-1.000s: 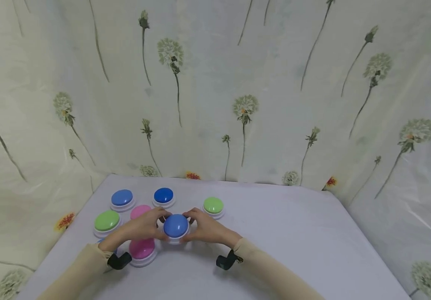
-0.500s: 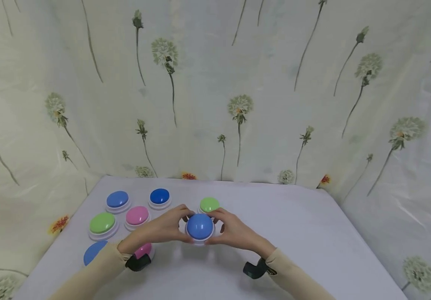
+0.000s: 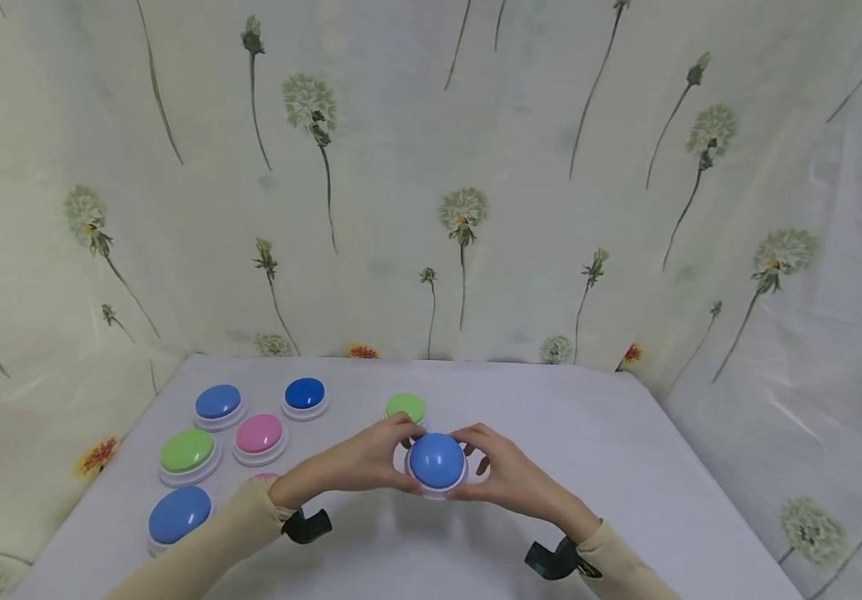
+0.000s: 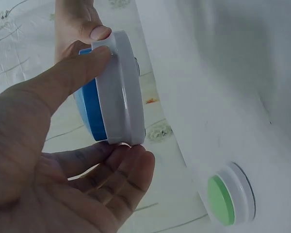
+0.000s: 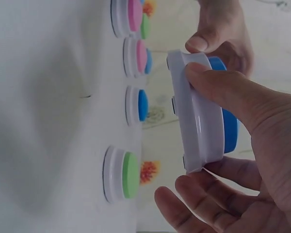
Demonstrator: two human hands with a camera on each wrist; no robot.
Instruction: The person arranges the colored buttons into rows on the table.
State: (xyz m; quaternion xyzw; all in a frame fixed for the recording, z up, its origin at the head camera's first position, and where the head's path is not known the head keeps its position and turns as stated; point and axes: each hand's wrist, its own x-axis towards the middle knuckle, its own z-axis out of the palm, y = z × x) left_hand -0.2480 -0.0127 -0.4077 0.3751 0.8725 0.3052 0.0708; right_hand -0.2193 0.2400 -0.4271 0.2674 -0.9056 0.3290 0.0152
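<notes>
While the left hand (image 3: 359,462) and right hand (image 3: 509,477) pinch the blue button (image 3: 437,461) by its white rim, clear of the worktop (image 3: 626,467), it seems mid-carry, not yet set down.

A pale tabletop (image 3: 626,467) — backed by a dandelion-printed curtain (image 3: 431,167) under soft, even light.
</notes>
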